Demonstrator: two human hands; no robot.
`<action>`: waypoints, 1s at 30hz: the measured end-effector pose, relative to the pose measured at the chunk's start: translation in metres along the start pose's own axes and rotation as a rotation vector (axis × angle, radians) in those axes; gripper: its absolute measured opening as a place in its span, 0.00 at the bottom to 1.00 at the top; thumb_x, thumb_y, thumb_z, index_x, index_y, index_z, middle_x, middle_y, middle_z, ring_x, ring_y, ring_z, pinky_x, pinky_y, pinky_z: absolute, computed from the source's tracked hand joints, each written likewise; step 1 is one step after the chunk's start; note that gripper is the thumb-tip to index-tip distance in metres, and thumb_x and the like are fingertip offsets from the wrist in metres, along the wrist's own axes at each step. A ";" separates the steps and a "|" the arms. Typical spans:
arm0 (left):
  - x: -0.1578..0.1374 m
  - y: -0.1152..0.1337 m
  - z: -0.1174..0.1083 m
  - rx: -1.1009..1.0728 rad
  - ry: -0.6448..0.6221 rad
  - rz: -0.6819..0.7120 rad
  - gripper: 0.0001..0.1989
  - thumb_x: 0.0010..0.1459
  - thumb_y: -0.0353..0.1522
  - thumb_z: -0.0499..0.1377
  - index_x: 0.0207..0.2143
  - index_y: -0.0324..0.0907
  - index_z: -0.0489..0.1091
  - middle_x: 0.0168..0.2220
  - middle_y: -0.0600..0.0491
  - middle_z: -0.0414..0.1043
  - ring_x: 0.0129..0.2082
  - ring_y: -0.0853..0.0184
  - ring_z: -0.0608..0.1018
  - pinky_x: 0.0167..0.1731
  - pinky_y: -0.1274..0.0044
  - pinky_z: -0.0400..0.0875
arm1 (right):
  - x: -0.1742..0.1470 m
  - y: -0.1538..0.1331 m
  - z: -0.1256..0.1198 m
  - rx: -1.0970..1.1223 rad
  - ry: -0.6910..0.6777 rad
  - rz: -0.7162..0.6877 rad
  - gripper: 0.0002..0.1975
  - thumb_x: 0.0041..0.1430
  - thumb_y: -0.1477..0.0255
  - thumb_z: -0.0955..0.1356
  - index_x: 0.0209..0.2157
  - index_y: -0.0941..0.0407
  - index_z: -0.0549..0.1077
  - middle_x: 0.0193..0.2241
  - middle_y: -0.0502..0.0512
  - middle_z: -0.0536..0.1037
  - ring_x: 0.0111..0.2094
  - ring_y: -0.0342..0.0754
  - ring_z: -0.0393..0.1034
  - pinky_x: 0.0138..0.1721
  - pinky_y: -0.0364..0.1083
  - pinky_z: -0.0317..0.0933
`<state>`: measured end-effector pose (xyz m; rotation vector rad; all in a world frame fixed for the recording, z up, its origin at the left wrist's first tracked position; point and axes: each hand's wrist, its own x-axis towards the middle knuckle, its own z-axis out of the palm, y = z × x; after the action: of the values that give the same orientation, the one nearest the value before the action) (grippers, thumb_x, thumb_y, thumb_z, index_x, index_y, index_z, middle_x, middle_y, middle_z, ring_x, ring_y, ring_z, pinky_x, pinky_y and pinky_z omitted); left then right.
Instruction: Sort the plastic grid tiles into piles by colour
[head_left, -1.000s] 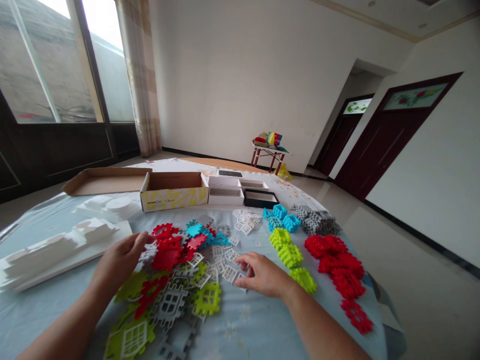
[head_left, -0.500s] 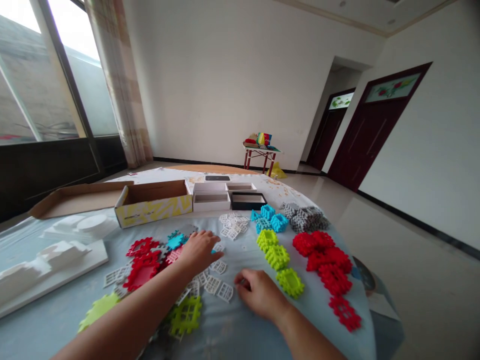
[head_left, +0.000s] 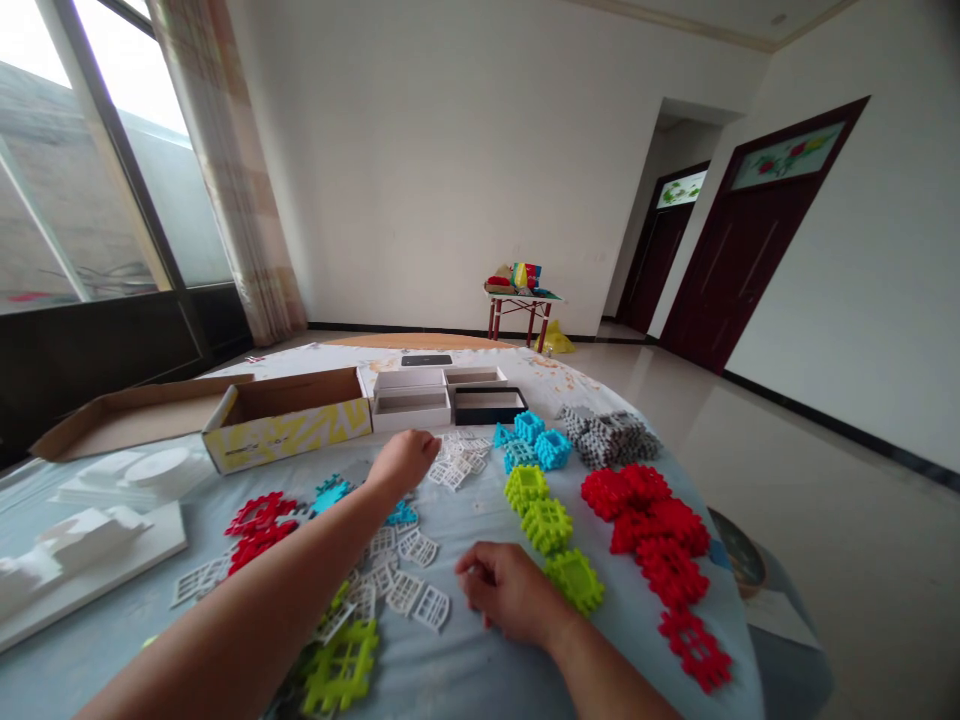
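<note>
My left hand (head_left: 405, 462) reaches to the small heap of white window-frame pieces (head_left: 459, 460), its fingers bent together and pointing down at the heap's left edge. Whatever it may pinch is hidden behind the hand. Resting on the cloth, my right hand (head_left: 504, 592) is curled into a loose fist, with no piece showing in it. Scattered white window pieces (head_left: 405, 592) lie left of that hand. Beneath and beside my left forearm is a mixed heap with red pieces (head_left: 259, 515), blue pieces (head_left: 330, 495) and a lime-green window piece (head_left: 341, 665).
Sorted stacks stand on the right: lime-green (head_left: 547, 525), blue (head_left: 551, 448), grey (head_left: 611, 438) and red (head_left: 660, 525). Behind are a cardboard box (head_left: 292, 425), small white boxes (head_left: 411, 408) and a black-rimmed tray (head_left: 491, 405). White foam packaging (head_left: 97, 555) lies on the left.
My left hand has moved from above the mixed heap, fingers spread, forward to the white-piece heap, and its fingers have closed. My right hand stays curled in about the same place. The view has shifted slightly.
</note>
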<state>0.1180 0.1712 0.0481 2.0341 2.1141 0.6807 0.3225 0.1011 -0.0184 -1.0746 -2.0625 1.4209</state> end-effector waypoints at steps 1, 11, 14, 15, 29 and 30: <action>0.009 0.002 0.002 -0.052 -0.005 -0.017 0.21 0.56 0.41 0.43 0.24 0.39 0.70 0.24 0.47 0.73 0.24 0.66 0.73 0.26 0.76 0.61 | 0.000 -0.001 0.000 0.005 -0.004 0.014 0.11 0.55 0.69 0.62 0.37 0.57 0.71 0.21 0.46 0.70 0.16 0.36 0.61 0.16 0.35 0.53; 0.006 -0.012 -0.010 -0.171 0.012 -0.056 0.19 0.51 0.41 0.48 0.30 0.39 0.72 0.26 0.51 0.73 0.25 0.68 0.72 0.27 0.77 0.62 | -0.002 -0.003 -0.003 0.035 -0.045 0.061 0.13 0.55 0.67 0.61 0.39 0.56 0.70 0.23 0.48 0.70 0.17 0.37 0.62 0.13 0.34 0.51; -0.019 -0.028 -0.018 -0.091 -0.025 -0.017 0.18 0.51 0.41 0.48 0.28 0.40 0.72 0.23 0.53 0.71 0.25 0.68 0.71 0.27 0.78 0.61 | 0.000 -0.002 -0.002 0.028 -0.007 0.005 0.13 0.55 0.67 0.61 0.39 0.57 0.70 0.22 0.48 0.70 0.17 0.37 0.62 0.15 0.35 0.52; -0.027 -0.033 -0.020 -0.064 -0.043 -0.004 0.17 0.52 0.41 0.48 0.28 0.41 0.72 0.22 0.54 0.70 0.24 0.68 0.71 0.27 0.78 0.60 | 0.001 -0.001 -0.002 0.018 0.013 -0.023 0.13 0.56 0.67 0.61 0.39 0.57 0.71 0.22 0.48 0.70 0.17 0.37 0.63 0.16 0.36 0.54; -0.067 -0.048 -0.013 0.402 -0.195 0.215 0.15 0.49 0.36 0.55 0.41 0.49 0.70 0.38 0.50 0.72 0.42 0.59 0.70 0.44 0.68 0.53 | 0.006 0.005 0.000 -0.025 0.064 -0.144 0.13 0.56 0.66 0.61 0.37 0.59 0.71 0.21 0.49 0.71 0.17 0.38 0.65 0.20 0.37 0.57; -0.067 -0.049 -0.014 0.411 -0.185 0.206 0.16 0.48 0.35 0.56 0.41 0.49 0.70 0.38 0.50 0.72 0.42 0.59 0.70 0.44 0.67 0.53 | 0.006 0.006 0.000 -0.027 0.064 -0.144 0.13 0.56 0.66 0.61 0.37 0.59 0.71 0.21 0.49 0.72 0.18 0.38 0.65 0.20 0.37 0.58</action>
<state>0.0733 0.1030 0.0261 2.4348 2.0875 0.0678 0.3209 0.1069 -0.0240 -0.9484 -2.0743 1.2757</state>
